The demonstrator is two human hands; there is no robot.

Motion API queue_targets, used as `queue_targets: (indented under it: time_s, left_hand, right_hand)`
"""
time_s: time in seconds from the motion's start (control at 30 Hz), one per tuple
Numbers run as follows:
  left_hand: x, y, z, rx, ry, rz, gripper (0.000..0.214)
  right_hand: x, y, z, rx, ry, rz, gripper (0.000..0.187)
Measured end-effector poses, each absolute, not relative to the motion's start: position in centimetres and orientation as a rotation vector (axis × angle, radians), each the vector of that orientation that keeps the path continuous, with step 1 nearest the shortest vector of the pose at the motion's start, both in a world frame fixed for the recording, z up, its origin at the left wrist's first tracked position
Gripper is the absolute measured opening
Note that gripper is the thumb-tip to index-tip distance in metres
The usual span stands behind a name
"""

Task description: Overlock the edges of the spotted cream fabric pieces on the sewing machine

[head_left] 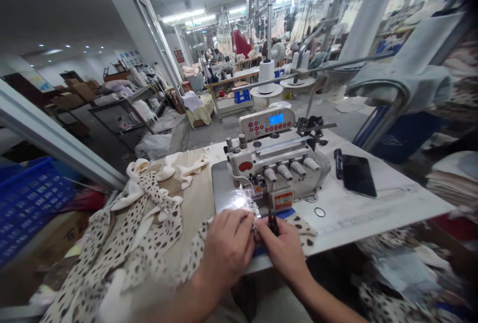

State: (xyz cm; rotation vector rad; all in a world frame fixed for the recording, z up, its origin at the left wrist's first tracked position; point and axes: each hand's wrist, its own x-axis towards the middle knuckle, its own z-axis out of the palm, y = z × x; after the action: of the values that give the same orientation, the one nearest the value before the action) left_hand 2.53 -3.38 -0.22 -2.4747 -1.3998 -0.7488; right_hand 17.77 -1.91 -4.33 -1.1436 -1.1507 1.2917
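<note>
Left hand (227, 248) pinching the spotted fabric (149, 228) right at the overlocker's (276, 173) front, keeping the edge taut and close to the snips (273, 223) gripped in the right hand (286, 253); the bulk trails left of the machine.

A black smartphone (359, 176) and a pen (338, 163) lie on the white table (377, 213).

A white sewing table (388, 211) holds an overlock machine (274, 163), spotted fabric (149, 218), a black smartphone (358, 176) and a ring (319, 212).
</note>
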Motion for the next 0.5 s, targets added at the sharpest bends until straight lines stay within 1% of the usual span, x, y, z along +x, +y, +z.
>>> queue_targets:
  time_s: [0.07, 0.13, 0.2, 0.27, 0.37, 0.43, 0.5]
  left_hand:
    - [2.6, -3.3, -0.5, -2.410, -1.370, -0.757, 0.025]
    - [2.6, -3.3, -0.7, -2.357, -1.346, -0.763, 0.022]
    - [2.6, -3.3, -0.8, -2.334, -1.326, -0.758, 0.021]
    - [2.7, -3.4, -0.9, -2.325, -1.308, -0.764, 0.022]
    - [2.6, -3.5, -1.2, -2.327, -1.312, -0.785, 0.022]
    - [2.6, -3.5, -1.3, -2.336, -1.326, -0.793, 0.021]
    - [2.6, -3.5, -1.4, -2.340, -1.335, -0.802, 0.021]
  right_hand:
    - [19.5, -1.5, -3.3, -1.155, -1.311, 1.205, 0.043]
    - [21.2, -0.9, -2.0, -1.159, -1.509, 1.112, 0.049]
    - [22.4, -0.2, -0.8, -1.183, -1.720, 0.991, 0.054]
    - [22.9, 0.4, 0.2, -1.235, -1.941, 0.794, 0.050]
    - [22.8, 0.7, 0.7, -1.298, -2.206, 0.404, 0.042]
    - [22.4, 0.7, 0.6, -1.329, -2.295, 0.178, 0.038]
    - [22.0, 0.5, 0.6, -1.346, -2.340, 0.036, 0.036]
